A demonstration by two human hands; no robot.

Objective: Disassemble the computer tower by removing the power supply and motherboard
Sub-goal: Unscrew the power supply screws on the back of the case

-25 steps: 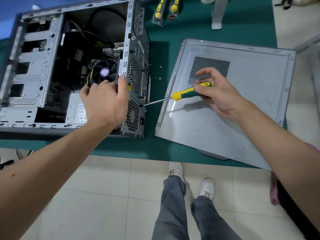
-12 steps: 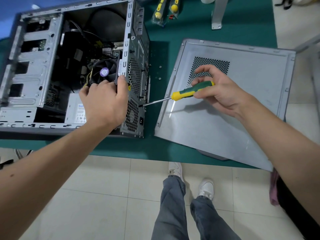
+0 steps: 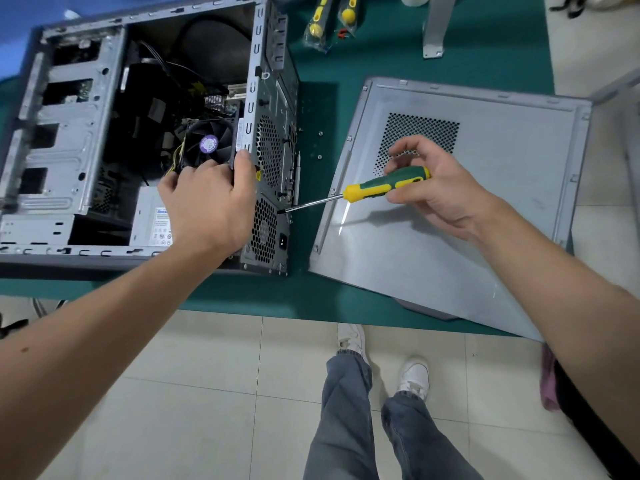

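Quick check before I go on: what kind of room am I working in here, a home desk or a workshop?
Probably a repair or training workshop: a green mat-covered bench, spare packaged screwdrivers on it, the removed side panel laid flat, and a pale tiled floor.

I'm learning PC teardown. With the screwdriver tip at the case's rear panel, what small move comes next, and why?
Probably keep turning the green-and-yellow screwdriver: its tip sits at the grey tower's perforated rear panel beside the silver power supply, the right hand pinches the handle, and the left hand braces the frame.

Open green mat between tower and side panel — crossed by the screwdriver shaft.
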